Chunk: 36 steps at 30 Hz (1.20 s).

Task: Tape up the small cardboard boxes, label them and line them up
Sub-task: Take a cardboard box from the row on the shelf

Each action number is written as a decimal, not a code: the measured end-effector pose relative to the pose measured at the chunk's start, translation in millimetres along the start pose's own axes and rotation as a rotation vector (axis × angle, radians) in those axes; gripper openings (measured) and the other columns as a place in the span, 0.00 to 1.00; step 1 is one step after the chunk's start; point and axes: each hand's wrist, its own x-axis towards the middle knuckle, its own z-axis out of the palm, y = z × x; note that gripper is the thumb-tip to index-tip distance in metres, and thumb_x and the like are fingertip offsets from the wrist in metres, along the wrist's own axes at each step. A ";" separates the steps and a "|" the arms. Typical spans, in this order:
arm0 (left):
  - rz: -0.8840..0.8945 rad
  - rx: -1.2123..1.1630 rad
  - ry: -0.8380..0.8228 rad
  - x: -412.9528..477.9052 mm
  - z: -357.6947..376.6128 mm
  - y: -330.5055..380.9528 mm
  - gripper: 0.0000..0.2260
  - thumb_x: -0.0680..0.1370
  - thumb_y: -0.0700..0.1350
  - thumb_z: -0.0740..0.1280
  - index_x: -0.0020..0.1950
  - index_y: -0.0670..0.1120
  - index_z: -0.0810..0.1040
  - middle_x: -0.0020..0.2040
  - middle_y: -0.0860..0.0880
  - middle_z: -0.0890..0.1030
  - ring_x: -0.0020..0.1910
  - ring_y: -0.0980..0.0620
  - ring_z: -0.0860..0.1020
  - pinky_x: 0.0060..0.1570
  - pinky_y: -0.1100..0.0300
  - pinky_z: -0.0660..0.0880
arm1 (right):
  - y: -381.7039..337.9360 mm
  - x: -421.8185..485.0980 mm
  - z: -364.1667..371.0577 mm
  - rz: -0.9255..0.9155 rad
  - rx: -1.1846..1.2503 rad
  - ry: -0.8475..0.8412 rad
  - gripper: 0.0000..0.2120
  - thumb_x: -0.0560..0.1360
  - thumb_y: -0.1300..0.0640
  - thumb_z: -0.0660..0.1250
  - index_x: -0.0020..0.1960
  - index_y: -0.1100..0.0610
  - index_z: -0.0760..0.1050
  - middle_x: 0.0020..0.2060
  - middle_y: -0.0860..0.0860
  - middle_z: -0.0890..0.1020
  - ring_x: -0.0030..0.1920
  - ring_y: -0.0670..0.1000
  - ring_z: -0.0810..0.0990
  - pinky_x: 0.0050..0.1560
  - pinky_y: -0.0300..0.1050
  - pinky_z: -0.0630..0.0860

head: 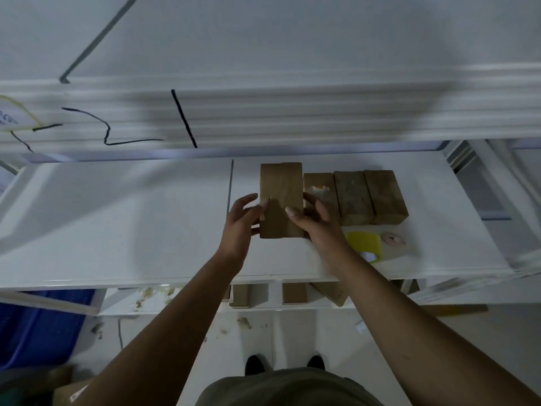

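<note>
The person is holding a box (281, 200) between both hands, just left of the row of three boxes (354, 197) standing along the back of the desk (117, 218). The left hand (241, 221) is curling round the box's left edge, and the right hand (316, 221) is gripping the right side with the thumb lying across the top face. Whether the box is resting on the desk or hanging just above it is hard to tell. The main risk, as I judge it, is coming from the right hand: its fingers are sitting between the held box and the nearest box of the row, so pushing in tight could knock that neighbour askew or trap the fingers. Setting the box down at an angle would leave a crooked line. The yellow tape holder (364, 244) and a pink round thing (393, 239) are lying just in front of the row, close by the right wrist — a careless pull back could sweep them off the front edge. No tape or label is showing clearly on the held box, so it may be going into line unfinished.
</note>
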 end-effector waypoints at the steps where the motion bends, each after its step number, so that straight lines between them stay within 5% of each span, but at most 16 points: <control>1: -0.001 -0.002 -0.006 -0.6 1.4 3.9 0.18 0.84 0.51 0.65 0.73 0.49 0.75 0.62 0.46 0.83 0.59 0.46 0.83 0.54 0.55 0.80 | 0.1 -3.4 0.4 -0.003 -0.003 -0.017 0.32 0.66 0.37 0.80 0.68 0.38 0.75 0.60 0.45 0.85 0.62 0.48 0.83 0.65 0.52 0.79; 7: 0.038 0.039 -0.002 -5.7 6.4 11.9 0.18 0.83 0.54 0.67 0.69 0.48 0.79 0.58 0.51 0.85 0.55 0.52 0.84 0.46 0.62 0.82 | -2.8 -10.1 -0.6 -0.007 0.003 -0.051 0.28 0.69 0.42 0.80 0.67 0.38 0.76 0.59 0.45 0.85 0.60 0.48 0.85 0.64 0.52 0.81; 10: 0.058 0.039 -0.001 -9.2 6.7 11.1 0.17 0.83 0.54 0.68 0.68 0.48 0.80 0.54 0.53 0.86 0.51 0.57 0.85 0.44 0.64 0.82 | -11.9 -9.1 -0.4 -0.009 -0.002 -0.039 0.28 0.69 0.36 0.78 0.66 0.39 0.77 0.57 0.45 0.86 0.58 0.49 0.86 0.59 0.50 0.83; 14: 0.081 0.057 -0.038 -11.6 8.4 10.7 0.19 0.83 0.53 0.68 0.70 0.46 0.80 0.57 0.49 0.86 0.54 0.53 0.86 0.46 0.61 0.82 | -19.2 -0.9 2.8 -0.026 -0.057 0.060 0.29 0.66 0.26 0.74 0.61 0.39 0.80 0.55 0.44 0.86 0.57 0.49 0.85 0.60 0.56 0.83; 24: 0.104 0.100 0.013 -13.6 4.6 9.2 0.20 0.81 0.55 0.71 0.70 0.47 0.81 0.54 0.51 0.88 0.53 0.51 0.87 0.52 0.53 0.85 | -15.2 -2.4 15.4 -0.044 -0.066 0.146 0.17 0.75 0.35 0.73 0.59 0.44 0.83 0.50 0.45 0.87 0.51 0.46 0.87 0.57 0.56 0.85; 29: 0.103 0.084 -0.017 -15.1 2.8 12.3 0.21 0.81 0.55 0.70 0.71 0.47 0.80 0.55 0.52 0.87 0.53 0.53 0.86 0.52 0.55 0.85 | -15.7 -2.8 16.0 -0.038 -0.074 0.126 0.25 0.71 0.28 0.71 0.59 0.43 0.83 0.51 0.44 0.88 0.53 0.48 0.87 0.58 0.57 0.84; 36: 0.124 0.138 -0.029 -14.9 -0.2 10.1 0.18 0.82 0.54 0.69 0.69 0.48 0.81 0.55 0.52 0.88 0.54 0.52 0.87 0.51 0.56 0.85 | -14.8 -0.5 14.1 -0.010 -0.134 0.155 0.22 0.72 0.31 0.72 0.56 0.46 0.84 0.49 0.45 0.88 0.51 0.48 0.87 0.57 0.57 0.84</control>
